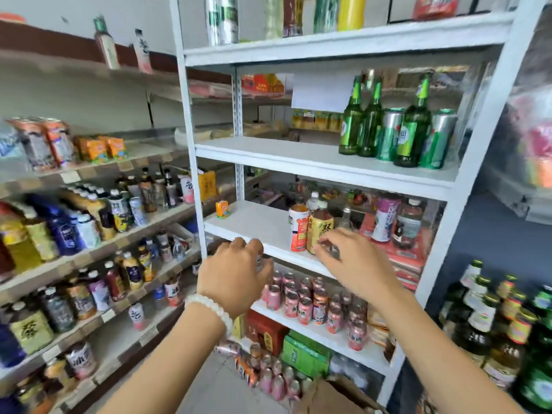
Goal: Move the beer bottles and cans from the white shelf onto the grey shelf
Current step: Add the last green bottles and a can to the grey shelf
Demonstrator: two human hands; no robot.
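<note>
Three green beer bottles (413, 130) and two green-and-silver beer cans (437, 138) stand at the right end of a board of the white shelf (298, 158), above my hands. My left hand (236, 276), with a white bead bracelet, hovers with fingers loosely curled in front of the lower board's edge and holds nothing. My right hand (354, 261) is spread, its fingertips just in front of a yellow-labelled tea bottle (319, 228). The grey shelf (490, 234) stands to the right, with more beer bottles (484, 318) low down.
Tea and juice bottles fill the board near my hands. Pink cans (304, 303) crowd the board below. A long shelf of drinks (89, 234) runs along the left wall. Cartons and a cardboard box (334, 395) sit on the floor.
</note>
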